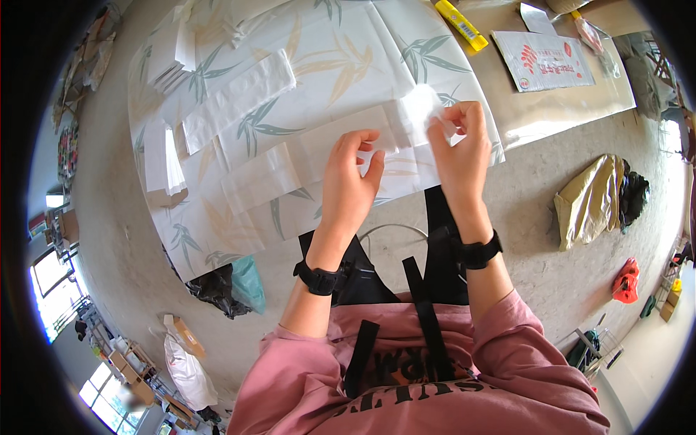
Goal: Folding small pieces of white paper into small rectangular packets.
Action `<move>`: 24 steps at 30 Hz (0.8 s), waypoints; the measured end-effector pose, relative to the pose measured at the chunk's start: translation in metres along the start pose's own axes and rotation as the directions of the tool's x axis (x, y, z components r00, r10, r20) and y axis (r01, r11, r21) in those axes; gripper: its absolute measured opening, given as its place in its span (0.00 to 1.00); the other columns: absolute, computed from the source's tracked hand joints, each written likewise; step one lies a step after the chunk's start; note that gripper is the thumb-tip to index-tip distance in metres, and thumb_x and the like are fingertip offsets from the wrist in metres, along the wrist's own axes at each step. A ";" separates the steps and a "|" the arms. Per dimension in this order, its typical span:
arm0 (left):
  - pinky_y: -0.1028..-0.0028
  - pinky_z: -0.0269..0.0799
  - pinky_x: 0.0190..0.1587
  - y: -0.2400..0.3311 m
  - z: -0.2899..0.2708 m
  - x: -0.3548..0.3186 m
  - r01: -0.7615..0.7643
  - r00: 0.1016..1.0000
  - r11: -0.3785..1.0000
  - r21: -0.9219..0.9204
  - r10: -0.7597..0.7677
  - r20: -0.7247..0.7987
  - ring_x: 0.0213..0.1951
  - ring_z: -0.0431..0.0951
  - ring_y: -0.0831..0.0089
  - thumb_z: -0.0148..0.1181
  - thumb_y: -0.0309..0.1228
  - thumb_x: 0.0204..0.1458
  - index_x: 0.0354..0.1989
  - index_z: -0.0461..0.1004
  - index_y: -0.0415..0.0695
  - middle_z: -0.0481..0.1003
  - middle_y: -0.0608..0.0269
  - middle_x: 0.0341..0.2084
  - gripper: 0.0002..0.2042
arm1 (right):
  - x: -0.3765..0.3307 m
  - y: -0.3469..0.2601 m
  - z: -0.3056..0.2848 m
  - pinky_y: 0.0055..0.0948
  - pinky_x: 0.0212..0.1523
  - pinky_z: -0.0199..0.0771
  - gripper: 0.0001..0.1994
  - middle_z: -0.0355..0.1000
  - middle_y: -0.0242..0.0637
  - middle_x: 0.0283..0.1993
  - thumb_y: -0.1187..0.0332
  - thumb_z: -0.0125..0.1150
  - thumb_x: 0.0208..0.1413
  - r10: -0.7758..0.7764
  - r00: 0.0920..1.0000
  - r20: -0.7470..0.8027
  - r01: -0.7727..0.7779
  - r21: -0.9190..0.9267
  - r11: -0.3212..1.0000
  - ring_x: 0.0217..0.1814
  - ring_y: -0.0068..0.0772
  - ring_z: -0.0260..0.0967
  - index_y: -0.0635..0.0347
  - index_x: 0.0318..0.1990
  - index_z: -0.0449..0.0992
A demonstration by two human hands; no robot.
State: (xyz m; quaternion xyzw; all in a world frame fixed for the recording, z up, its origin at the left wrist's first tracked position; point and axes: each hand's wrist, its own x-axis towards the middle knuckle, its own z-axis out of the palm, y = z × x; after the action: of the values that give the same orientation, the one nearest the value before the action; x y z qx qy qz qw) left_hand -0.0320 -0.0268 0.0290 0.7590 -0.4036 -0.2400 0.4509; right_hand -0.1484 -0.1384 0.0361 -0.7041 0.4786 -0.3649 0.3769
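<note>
A row of flat, translucent whitish plastic pieces [312,154] lies across the leaf-patterned table cover [246,80], running up to both hands. My left hand [351,170] hovers over the row's near edge. Its fingers are curled, with thumb and forefinger apart and nothing visible between them. At the row's right end, bright glare falls on a shiny clear plastic piece [420,109]. My right hand [460,145] is closed at that piece's edge, thumb and fingers pinching it; the glare blurs the exact contact.
Farther left are a crinkled white strip [239,98] and two stacks of folded white paper-like pieces [172,54], [164,163]. Back right, a yellow tube [462,25] and a flattened printed package [542,61] lie on the table. A gold-brown bag [591,203] is on the floor.
</note>
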 end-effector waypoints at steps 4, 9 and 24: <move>0.75 0.75 0.36 0.012 -0.016 0.001 0.269 0.957 0.784 -0.560 -0.282 0.065 0.38 0.79 0.70 0.52 0.41 0.61 0.44 0.72 0.37 0.77 0.54 0.38 0.17 | -0.015 -0.015 0.025 0.35 0.40 0.65 0.16 0.71 0.38 0.32 0.79 0.62 0.43 -0.260 0.965 0.044 0.261 -0.003 0.965 0.34 0.41 0.69 0.60 0.40 0.66; 0.73 0.78 0.34 0.012 -0.044 0.006 0.350 0.914 0.592 -0.726 -0.385 0.127 0.39 0.79 0.69 0.56 0.44 0.57 0.44 0.72 0.37 0.77 0.52 0.38 0.20 | -0.034 -0.026 0.045 0.35 0.42 0.63 0.19 0.72 0.35 0.33 0.80 0.61 0.39 -0.389 0.901 0.192 0.395 0.007 0.919 0.37 0.38 0.70 0.61 0.42 0.66; 0.79 0.71 0.20 -0.020 -0.046 0.005 0.404 0.885 0.876 -0.265 -0.447 -0.128 0.24 0.75 0.81 0.61 0.22 0.50 0.40 0.71 0.35 0.77 0.62 0.25 0.10 | -0.027 -0.006 0.047 0.34 0.57 0.64 0.16 0.66 0.43 0.52 0.66 0.53 0.62 0.068 0.988 0.141 -0.142 0.616 0.775 0.57 0.33 0.65 0.64 0.53 0.62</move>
State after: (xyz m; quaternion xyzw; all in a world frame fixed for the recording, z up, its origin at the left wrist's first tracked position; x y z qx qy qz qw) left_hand 0.0125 -0.0030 0.0335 0.7908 -0.1518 -0.3074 0.5071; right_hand -0.1122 -0.1030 0.0164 -0.5310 0.3477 -0.4415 0.6342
